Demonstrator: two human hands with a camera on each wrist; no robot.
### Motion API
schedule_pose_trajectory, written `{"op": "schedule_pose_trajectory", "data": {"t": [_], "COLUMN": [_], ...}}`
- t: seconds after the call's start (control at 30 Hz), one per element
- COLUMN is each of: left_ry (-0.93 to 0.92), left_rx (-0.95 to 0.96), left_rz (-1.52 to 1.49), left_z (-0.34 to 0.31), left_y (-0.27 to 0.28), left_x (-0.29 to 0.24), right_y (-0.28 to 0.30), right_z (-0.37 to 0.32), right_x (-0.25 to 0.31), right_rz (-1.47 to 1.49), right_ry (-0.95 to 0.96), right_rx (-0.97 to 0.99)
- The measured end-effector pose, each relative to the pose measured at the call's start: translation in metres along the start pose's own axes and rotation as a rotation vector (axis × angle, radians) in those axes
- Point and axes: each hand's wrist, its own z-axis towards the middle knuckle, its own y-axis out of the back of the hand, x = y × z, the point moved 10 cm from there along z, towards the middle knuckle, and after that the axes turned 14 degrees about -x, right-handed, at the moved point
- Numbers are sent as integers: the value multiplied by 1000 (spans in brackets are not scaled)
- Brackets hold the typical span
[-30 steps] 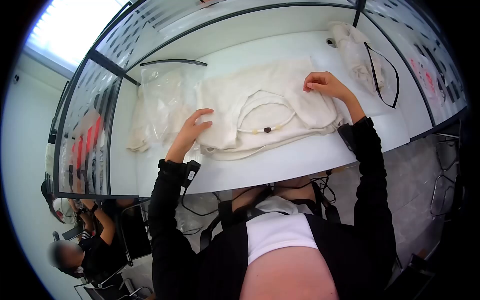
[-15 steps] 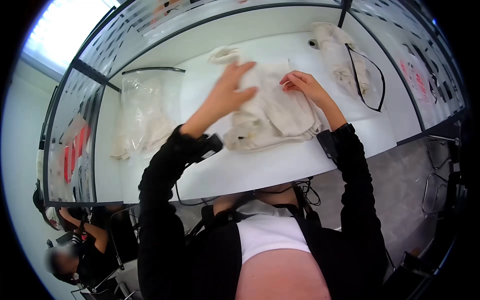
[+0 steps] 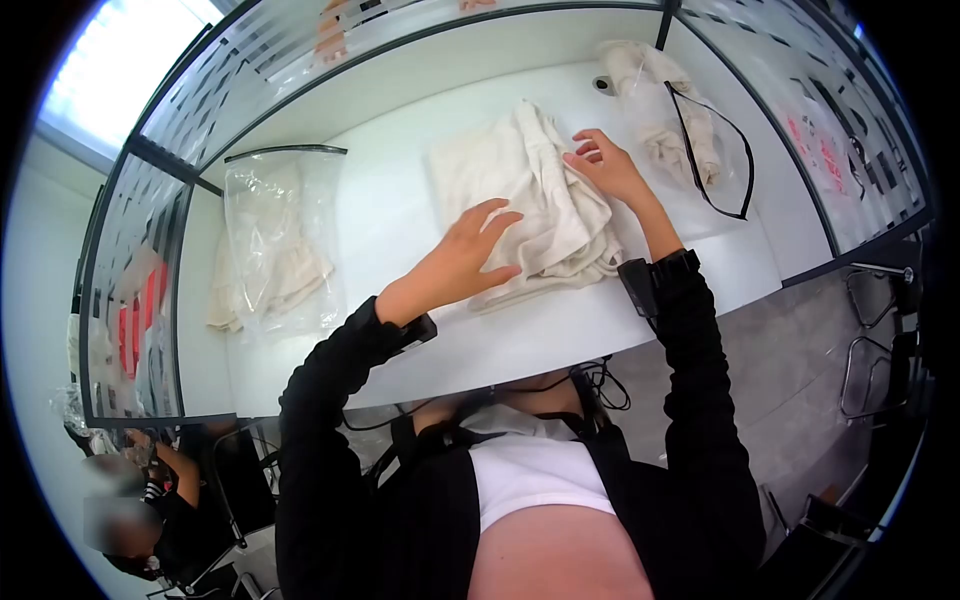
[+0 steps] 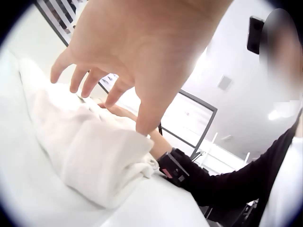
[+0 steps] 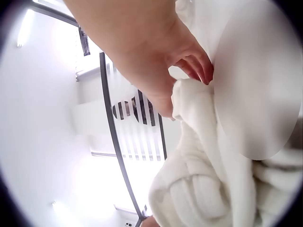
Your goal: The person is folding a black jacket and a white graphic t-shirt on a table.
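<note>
A cream garment (image 3: 520, 200), folded into a bundle with loose creases along its right side, lies on the white table in front of me. Over its near left part hovers my left hand (image 3: 458, 258), fingers spread and thumb apart; the left wrist view shows the palm above the cloth (image 4: 90, 142) with nothing in it. Beside the garment's upper right edge is my right hand (image 3: 608, 168), its fingers loosely bent. In the right wrist view, the thumb and fingertips come right at a raised fold (image 5: 191, 97), with a gap between them.
A clear plastic bag (image 3: 285, 230) with a dark top strip lies over cream cloth at the left. Back right, another clear bag (image 3: 725, 165) with a black edge lies by a rolled cream cloth (image 3: 650, 100). Framed panels wall the table. Another person sits at lower left.
The garment's left part, with its corded neckline, has been folded over to the right, making a narrower bundle. My left hand swept up and right, then came back down nearer me. The right hand stayed by the right edge.
</note>
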Motion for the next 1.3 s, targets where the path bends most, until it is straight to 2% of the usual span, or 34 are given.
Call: {"op": "schedule_pose_trajectory", "data": {"t": [0.03, 0.1, 0.17, 0.27, 0.37, 0.4, 0.5, 0.67, 0.77, 0.87, 0.9, 0.93, 1.03, 1.1, 1.2, 1.3], "left_ry": [-18, -71, -104, -78, -93, -83, -71, -11, 33, -7, -25, -113, -96, -94, -77, -146], "left_rx": [1, 76, 170, 316, 303, 297, 291, 315, 320, 263, 237, 145, 78, 24, -129, -108], "left_rz": [113, 143, 224, 329, 333, 327, 329, 269, 250, 286, 316, 540, 633, 538, 348, 302], "left_z": [-6, -21, -34, -49, -56, -59, -81, -134, -169, -185, -187, -193, -186, -182, -177, -183], "left_y": [2, -8, -19, -28, -23, -19, -11, 9, 16, 22, 25, 22, 17, 13, 23, 18], "left_x": [2, 8, 13, 17, 15, 14, 11, -9, -25, -36, -38, -29, -9, -12, -27, -17], "right_y": [0, 0, -13, -41, -39, -36, -36, -45, -42, -37, -39, -41, -46, -48, -46, -44], "right_z": [-3, -19, -40, -71, -75, -73, -81, -137, -172, -196, -198, -202, -214, -220, -229, -234], "right_x": [8, 54, 86, 86, 88, 91, 88, 114, 128, 139, 139, 139, 142, 145, 144, 136], "right_rz": [-9, -22, -143, -218, -209, -109, 50, 57, -23, -55, -76, -96, -248, -333, -145, -172], "right_ry": [48, 322, 699, 737, 671, 643, 416, 632, 663, 688, 725, 759, 828, 833, 815, 873], "right_rx": [-6, 47, 121, 499, 566, 581, 687, 828, 924, 997, 992, 989, 958, 899, 803, 746]}}
